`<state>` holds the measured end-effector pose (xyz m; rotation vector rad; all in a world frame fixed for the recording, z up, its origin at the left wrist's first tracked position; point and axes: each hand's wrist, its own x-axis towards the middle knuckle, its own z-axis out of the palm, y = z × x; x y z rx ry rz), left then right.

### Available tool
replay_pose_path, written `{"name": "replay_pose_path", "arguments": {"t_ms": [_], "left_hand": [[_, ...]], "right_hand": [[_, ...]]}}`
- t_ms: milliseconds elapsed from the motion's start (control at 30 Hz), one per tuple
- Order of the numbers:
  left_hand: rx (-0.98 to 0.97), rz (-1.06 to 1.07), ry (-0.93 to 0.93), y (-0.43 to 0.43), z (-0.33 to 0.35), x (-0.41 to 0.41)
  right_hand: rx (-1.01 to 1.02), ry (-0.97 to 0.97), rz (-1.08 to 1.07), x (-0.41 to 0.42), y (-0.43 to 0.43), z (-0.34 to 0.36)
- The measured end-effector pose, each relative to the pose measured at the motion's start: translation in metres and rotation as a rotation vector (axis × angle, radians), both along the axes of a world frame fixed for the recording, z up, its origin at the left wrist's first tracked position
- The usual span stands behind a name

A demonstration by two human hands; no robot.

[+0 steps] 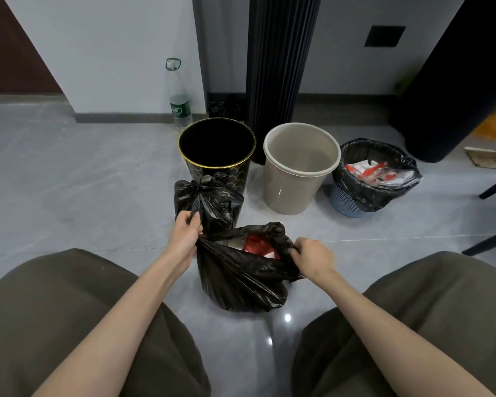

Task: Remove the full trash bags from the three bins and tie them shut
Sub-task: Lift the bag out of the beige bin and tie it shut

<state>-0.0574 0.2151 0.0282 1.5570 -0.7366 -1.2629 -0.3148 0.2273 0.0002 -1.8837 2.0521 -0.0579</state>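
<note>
Step in hand: closing the open bag [241,279], which stands on the floor [98,181] near the person, between the knees.
Left hand [185,233]: its grip is clamped on the left edge of the bag's mouth, fingers curled round gathered plastic.
Right hand [312,257]: its grip is clamped on the right edge of the mouth, pulling it outward.
Bag mouth: stretched wide between the two hands, with red and white rubbish showing inside.
Tied bag [209,202]: knotted at the top, just beyond the open bag and against the black bin [238,176].
Bins: the black bin and the beige bin [292,193] show no liner; at far right the blue bin [342,203] holds a lined bag [358,193] full of wrappers.
Progress, as I judge it: one bag done, one in hand, one not yet lifted out.
Doing it well: bunch each side into a firm ear of plastic, lift a little so the rubbish settles below the rim, then cross the ears and pull the knot down snug.
Watch for: thin film tearing under a sharp tug, and rubbish caught in the knot.
Next call: a second overhand pass would keep the knot from slipping.
</note>
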Motion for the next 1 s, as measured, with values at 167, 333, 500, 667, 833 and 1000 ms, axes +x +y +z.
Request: {"name": "replay_pose_path", "arguments": {"t_ms": [167, 333, 500, 667, 833, 1000], "left_hand": [[0.005, 0.048, -0.052, -0.004, -0.005, 0.010], [0.003, 0.090, -0.093, -0.005, -0.006, 0.017], [0.016, 0.106, -0.033, -0.003, 0.002, 0.014], [0.032, 0.057, -0.049, 0.001, 0.009, 0.009], [0.059, 0.050, 0.038, 0.003, 0.017, 0.000], [0.093, 0.029, 0.144, 0.004, 0.024, -0.005]], "right_hand": [[-0.092, -0.447, -0.549, -0.022, -0.015, 0.006], [-0.039, -0.994, -0.998, -0.039, -0.020, 0.000], [-0.200, -0.561, -0.684, -0.022, -0.017, 0.011], [-0.281, -0.395, 0.052, 0.020, -0.006, 0.046], [0.033, -0.462, 0.416, 0.061, -0.001, 0.046], [0.135, -0.451, 0.426, 0.089, 0.000, 0.038]]}}
